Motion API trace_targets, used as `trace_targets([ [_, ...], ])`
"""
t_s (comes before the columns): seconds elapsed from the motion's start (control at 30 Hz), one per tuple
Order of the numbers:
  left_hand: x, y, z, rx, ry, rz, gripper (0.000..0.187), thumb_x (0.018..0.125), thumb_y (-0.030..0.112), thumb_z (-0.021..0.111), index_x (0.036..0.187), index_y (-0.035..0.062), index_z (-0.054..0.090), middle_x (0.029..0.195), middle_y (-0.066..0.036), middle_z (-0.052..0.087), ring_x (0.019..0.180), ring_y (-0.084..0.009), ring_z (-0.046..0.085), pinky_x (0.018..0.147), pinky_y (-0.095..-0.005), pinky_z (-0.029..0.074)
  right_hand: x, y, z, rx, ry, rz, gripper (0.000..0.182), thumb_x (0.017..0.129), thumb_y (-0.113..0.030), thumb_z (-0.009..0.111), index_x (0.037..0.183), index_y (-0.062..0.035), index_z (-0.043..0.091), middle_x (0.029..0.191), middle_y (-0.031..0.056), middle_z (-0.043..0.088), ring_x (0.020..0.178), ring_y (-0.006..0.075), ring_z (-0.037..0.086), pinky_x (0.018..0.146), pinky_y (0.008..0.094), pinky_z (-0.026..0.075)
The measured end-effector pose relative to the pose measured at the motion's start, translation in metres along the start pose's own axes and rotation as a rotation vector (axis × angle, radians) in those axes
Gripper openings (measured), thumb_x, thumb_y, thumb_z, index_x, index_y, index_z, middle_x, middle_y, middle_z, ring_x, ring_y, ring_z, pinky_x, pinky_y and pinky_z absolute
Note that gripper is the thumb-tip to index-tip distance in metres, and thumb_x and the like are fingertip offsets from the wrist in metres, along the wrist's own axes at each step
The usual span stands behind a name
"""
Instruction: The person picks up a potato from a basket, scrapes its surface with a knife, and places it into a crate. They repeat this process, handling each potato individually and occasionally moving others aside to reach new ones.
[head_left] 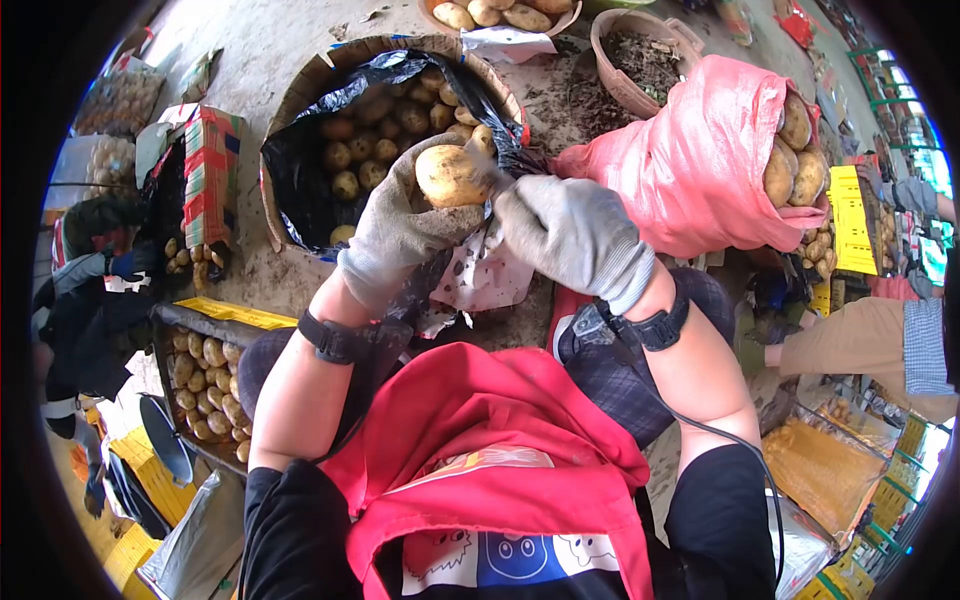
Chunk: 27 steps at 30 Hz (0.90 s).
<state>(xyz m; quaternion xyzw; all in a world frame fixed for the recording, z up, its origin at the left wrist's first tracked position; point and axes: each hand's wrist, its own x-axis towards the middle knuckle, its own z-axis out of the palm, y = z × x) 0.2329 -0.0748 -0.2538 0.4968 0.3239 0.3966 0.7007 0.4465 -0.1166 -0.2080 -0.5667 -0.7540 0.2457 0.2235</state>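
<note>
My left hand (405,225), in a soiled grey work glove, is wrapped round a large pale potato (450,177). Close on its right is my right hand (570,235), gloved alike, with its fingers closed. A greyish blur lies between those fingers and the potato; whatever the right hand grips there is smeared by motion. Beneath and beyond both hands stands a round basket (283,120) lined with black plastic, with many potatoes (385,150) inside. A pink woven sack (670,170) of potatoes lies to the right of my right hand, its mouth facing right.
A crate of potatoes (210,385) stands at left. At the top are a bowl of potatoes (500,12) and a tub (612,65) holding dark debris. A yellow crate (853,220) stands at right. Other people are at both sides, one in tan trousers (845,340).
</note>
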Motion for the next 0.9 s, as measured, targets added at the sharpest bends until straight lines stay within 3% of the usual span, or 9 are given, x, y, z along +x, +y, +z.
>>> trace_targets([
  [0.07,0.0,-0.002,-0.001,0.032,0.014,0.009,0.081,0.08,-0.002,0.086,0.149,0.0046,0.044,0.133,-0.008,0.063,0.12,-0.0175,0.063,0.105,-0.035,0.052,-0.005,-0.005,0.005,-0.119,-0.043,-0.159,0.039,0.099,-0.04,0.06,0.076,-0.008,0.067,0.065,0.0205,0.066,0.061,0.0401,0.068,0.056,0.0499,0.053],
  [0.2,0.003,0.004,0.004,-0.013,0.014,-0.032,0.085,0.08,0.008,0.089,0.151,0.0034,0.044,0.135,-0.006,0.062,0.12,-0.0163,0.062,0.107,-0.0336,0.05,0.005,0.001,0.003,0.287,0.184,0.034,0.038,0.099,-0.04,0.066,0.081,-0.0066,0.068,0.069,0.0209,0.067,0.067,0.0391,0.07,0.06,0.0469,0.055],
  [0.23,0.003,0.006,0.003,0.166,0.027,-0.007,0.085,0.079,0.008,0.09,0.151,0.0029,0.044,0.134,-0.007,0.062,0.12,-0.0166,0.062,0.106,-0.0332,0.051,0.005,-0.002,-0.008,0.346,0.09,0.239,0.037,0.1,-0.04,0.067,0.092,-0.0048,0.07,0.079,0.0216,0.07,0.075,0.0372,0.072,0.063,0.0418,0.056],
  [0.27,0.003,0.007,0.003,0.347,0.04,0.017,0.085,0.078,0.008,0.091,0.15,0.0025,0.044,0.133,-0.008,0.062,0.12,-0.0168,0.062,0.106,-0.0328,0.051,0.011,0.001,-0.003,0.525,0.115,0.134,0.039,0.1,-0.041,0.067,0.107,-0.0028,0.07,0.087,0.0143,0.074,0.079,0.0296,0.074,0.066,0.0366,0.056],
  [0.43,-0.001,0.002,0.0,0.405,0.016,0.181,0.094,0.075,0.011,0.094,0.152,0.0021,0.04,0.14,-0.012,0.058,0.126,-0.0201,0.059,0.11,-0.0357,0.049,0.014,-0.001,-0.005,1.135,-0.159,0.406,0.044,0.1,-0.037,0.07,0.123,0.0,0.069,0.098,0.0007,0.071,0.083,0.0133,0.069,0.068,0.0307,0.056],
  [0.53,-0.005,-0.002,0.003,0.26,-0.011,0.275,0.098,0.078,0.009,0.092,0.156,0.0031,0.034,0.146,-0.012,0.054,0.134,-0.0218,0.054,0.114,-0.0372,0.046,0.015,0.001,-0.009,1.178,-0.22,0.402,0.042,0.1,-0.035,0.069,0.124,0.0003,0.068,0.1,0.0017,0.073,0.083,0.0107,0.067,0.07,0.0263,0.054],
  [0.7,-0.016,0.006,0.016,0.09,-0.003,0.198,0.078,0.085,0.008,0.085,0.15,0.0021,0.042,0.138,-0.01,0.057,0.125,-0.0192,0.058,0.108,-0.0342,0.049,0.017,0.016,0.018,0.688,0.226,-0.048,0.044,0.103,-0.041,0.065,0.114,0.0016,0.072,0.093,0.0045,0.074,0.08,0.01,0.067,0.066,0.0253,0.052],
  [0.8,-0.021,0.025,0.012,0.024,0.142,0.162,0.072,0.085,0.003,0.083,0.147,0.0055,0.047,0.133,-0.009,0.06,0.12,-0.0176,0.061,0.102,-0.0315,0.053,0.02,0.006,-0.001,1.182,0.086,0.45,0.058,0.102,-0.054,0.062,0.108,0.0029,0.072,0.092,0.0099,0.075,0.075,0.0125,0.07,0.059,0.0251,0.052],
  [0.9,-0.033,0.062,-0.01,0.111,0.231,0.027,0.071,0.088,0.007,0.082,0.149,0.0136,0.046,0.135,-0.011,0.06,0.12,-0.0225,0.063,0.101,-0.0345,0.055,0.021,0.001,-0.008,1.203,0.15,0.525,0.062,0.105,-0.056,0.052,0.124,0.0015,0.065,0.104,0.0155,0.076,0.059,0.0133,0.06,0.055,0.0255,0.047],
])
